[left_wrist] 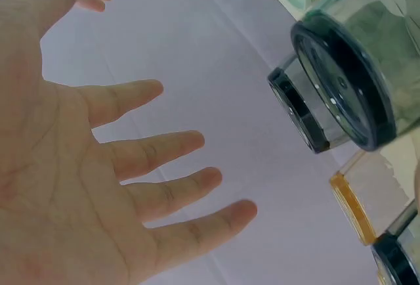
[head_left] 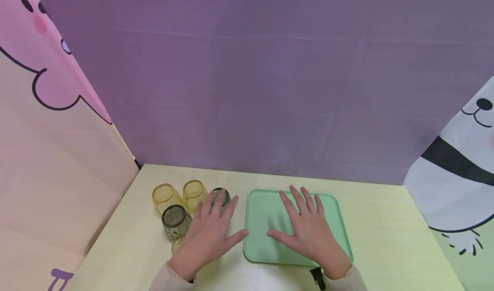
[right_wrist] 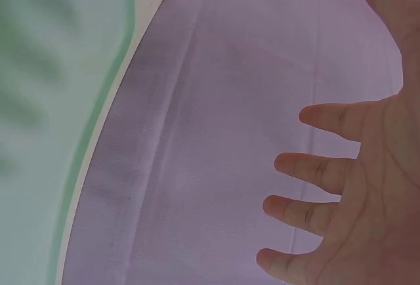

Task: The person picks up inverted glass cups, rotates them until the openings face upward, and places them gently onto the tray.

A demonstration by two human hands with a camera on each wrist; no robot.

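Note:
My left hand (head_left: 210, 235) hovers with spread fingers over the right part of a group of upside-down glasses, holding nothing. Partly behind its fingers is a dark grey glass (head_left: 225, 193); another grey glass (head_left: 176, 222) stands to its left. Two amber glasses, one at the far left (head_left: 165, 196) and one beside it (head_left: 194, 193), stand behind. A further amber glass (head_left: 176, 243) is mostly hidden by the hand. Above a green tray (head_left: 262, 250) my right hand (head_left: 310, 235) is held with fingers apart and nothing in it. The left wrist view shows a bare left palm (left_wrist: 59, 186).
The pale wooden table (head_left: 393, 239) extends to the right of the tray. Behind it hangs a purple cloth (head_left: 270, 89), with printed cloths at the left (head_left: 58, 154) and right (head_left: 463, 175). A small black object (head_left: 318, 278) shows by the right wrist.

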